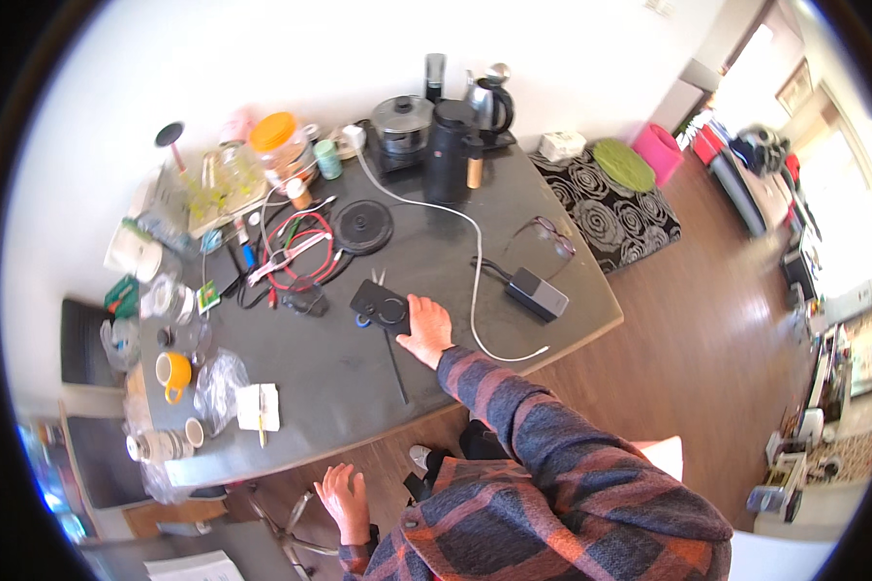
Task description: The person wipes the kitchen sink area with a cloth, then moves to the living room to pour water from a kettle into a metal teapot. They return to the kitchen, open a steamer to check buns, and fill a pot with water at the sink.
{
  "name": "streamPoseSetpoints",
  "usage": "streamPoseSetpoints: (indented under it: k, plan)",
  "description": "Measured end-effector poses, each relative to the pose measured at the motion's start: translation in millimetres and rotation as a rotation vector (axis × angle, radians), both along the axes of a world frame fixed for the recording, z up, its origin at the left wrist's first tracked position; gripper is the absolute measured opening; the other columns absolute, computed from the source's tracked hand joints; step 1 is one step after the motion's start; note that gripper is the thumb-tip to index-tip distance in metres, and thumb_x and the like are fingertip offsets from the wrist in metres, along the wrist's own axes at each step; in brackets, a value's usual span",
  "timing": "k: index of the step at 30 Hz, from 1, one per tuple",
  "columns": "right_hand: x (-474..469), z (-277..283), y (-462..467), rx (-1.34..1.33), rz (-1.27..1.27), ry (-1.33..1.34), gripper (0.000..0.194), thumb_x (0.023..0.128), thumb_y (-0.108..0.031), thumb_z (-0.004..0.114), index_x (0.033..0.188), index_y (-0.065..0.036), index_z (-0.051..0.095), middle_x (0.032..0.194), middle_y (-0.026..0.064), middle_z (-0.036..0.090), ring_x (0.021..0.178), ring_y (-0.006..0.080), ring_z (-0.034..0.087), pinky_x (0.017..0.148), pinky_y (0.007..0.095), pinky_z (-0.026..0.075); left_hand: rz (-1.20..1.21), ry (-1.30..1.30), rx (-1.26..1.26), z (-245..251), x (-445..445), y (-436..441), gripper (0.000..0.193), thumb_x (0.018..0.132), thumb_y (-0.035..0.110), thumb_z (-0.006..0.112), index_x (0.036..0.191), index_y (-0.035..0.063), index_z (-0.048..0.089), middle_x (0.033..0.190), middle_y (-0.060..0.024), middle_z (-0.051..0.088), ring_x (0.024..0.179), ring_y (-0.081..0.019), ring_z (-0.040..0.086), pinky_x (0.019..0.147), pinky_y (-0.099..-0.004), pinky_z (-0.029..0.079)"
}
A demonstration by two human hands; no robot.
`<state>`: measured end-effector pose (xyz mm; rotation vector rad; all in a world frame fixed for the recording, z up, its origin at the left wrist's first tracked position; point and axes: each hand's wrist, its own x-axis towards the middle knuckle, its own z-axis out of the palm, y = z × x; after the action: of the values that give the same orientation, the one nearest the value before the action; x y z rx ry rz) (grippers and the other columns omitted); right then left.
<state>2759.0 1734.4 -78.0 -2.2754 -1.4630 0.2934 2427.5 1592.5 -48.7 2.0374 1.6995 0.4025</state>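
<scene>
My right hand point(429, 328) grips the near-right end of a flat black phone-like device point(380, 306) with a ring on its upper face. It is over the dark grey table point(320, 370). Scissor blades point(379, 277) poke out beyond the device, and a blue handle loop point(363, 321) shows at its near edge; the rest is hidden. A thin black rod point(397, 370) lies nearer to me. My left hand point(344, 501) hangs in front of the table edge, holding nothing, fingers apart.
To the right lie a white cable point(477, 290), a black-and-grey power bank point(538, 294) and eyeglasses point(554, 236). A black thermos jug point(448, 156) and a kettle point(488, 105) stand behind. Tangled cables point(298, 254), a yellow mug point(173, 370) and a napkin point(256, 408) are leftward.
</scene>
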Motion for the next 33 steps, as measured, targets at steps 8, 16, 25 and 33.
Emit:
streamPoseSetpoints:
  k: [8,16,25,33]
  plan:
    - [26.7,7.9,-30.6,0.165,0.098,0.085,0.075,0.063,-0.026,0.08,0.125,-0.003,0.045,0.116,0.0147,0.053,0.111,0.0333,0.05,0.095,0.0446,0.04,-0.172,0.081,-0.021,7.5,50.5,28.0,0.026,0.082,0.022,0.064,0.104,0.0092,0.067,0.115,-0.0095,0.063,0.119,-0.0312,0.051,0.108,-0.0563,0.024]
    - [32.4,12.9,-41.4,0.172,0.161,0.097,0.074,0.063,-0.021,0.08,0.126,-0.002,0.045,0.116,0.0131,0.055,0.111,0.0308,0.051,0.093,0.0435,0.04,-0.32,0.035,0.071,20.2,111.1,43.4,0.027,0.082,0.025,0.065,0.105,0.0104,0.067,0.116,-0.0082,0.062,0.121,-0.0305,0.049,0.109,-0.0563,0.022]
    - [83.7,38.5,-65.2,0.321,0.218,0.11,0.072,0.065,-0.018,0.077,0.127,-0.003,0.044,0.123,0.0165,0.052,0.115,0.0345,0.049,0.098,0.0447,0.038,-0.315,0.053,0.005,14.0,113.5,29.6,0.028,0.081,0.023,0.065,0.106,0.0096,0.067,0.117,-0.0079,0.062,0.12,-0.0309,0.049,0.109,-0.0572,0.022]
    - [203.1,36.1,-154.0,-0.013,-0.276,-0.052,0.081,0.063,-0.021,0.08,0.132,-0.005,0.043,0.128,0.0145,0.05,0.122,0.0335,0.045,0.104,0.0445,0.034,-0.376,0.052,-0.019,6.8,130.7,28.9,0.027,0.081,0.023,0.066,0.105,0.0093,0.067,0.116,-0.0085,0.062,0.12,-0.0311,0.049,0.108,-0.0575,0.023]
